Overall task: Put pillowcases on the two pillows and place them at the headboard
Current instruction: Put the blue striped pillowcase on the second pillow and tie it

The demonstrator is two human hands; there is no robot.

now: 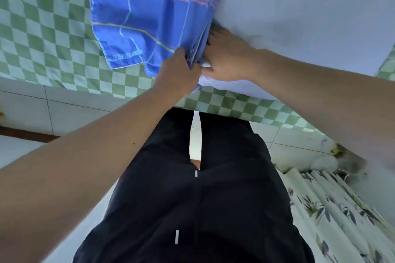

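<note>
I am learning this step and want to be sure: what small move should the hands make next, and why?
Probably push the pillow corner deeper while drawing the pillowcase over it. The left hand grips the bunched blue opening, the right hand holds the white corner at it, and most of the pillow is still bare.

Premises: domestic bedroom. Evidence: bed w/ green-and-white checked sheet (42,34) spanned far side; bare white pillow (299,17) lay on it, far right. Pale tiled floor (32,109) ran below bed edge. Leaf-print curtain fabric (333,209) hung near right.
</note>
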